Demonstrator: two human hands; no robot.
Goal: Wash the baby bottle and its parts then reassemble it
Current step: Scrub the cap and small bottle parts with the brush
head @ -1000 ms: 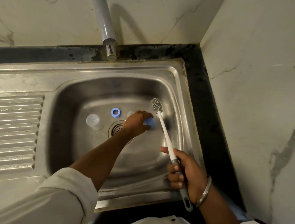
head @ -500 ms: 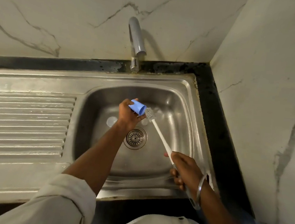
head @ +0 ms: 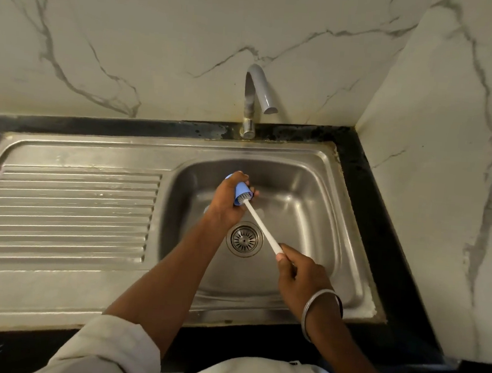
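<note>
a steel sink (head: 342, 194) with ridged drainboard (head: 70, 206), round drain strainer (head: 244, 239), curved tap (head: 257, 92), marble walls (head: 132, 42).

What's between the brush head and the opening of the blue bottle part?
Nothing visible. The brush head sits at the open mouth of the blue bottle part, bristles partly inside. The left hand grips that part round its outside; the right hand holds the brush handle.

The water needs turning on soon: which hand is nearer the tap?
Left. The left hand, holding the blue bottle part, is over the basin's back part, in front of the tap; the right hand, gripping the brush, is further forward, past the drain.
</note>
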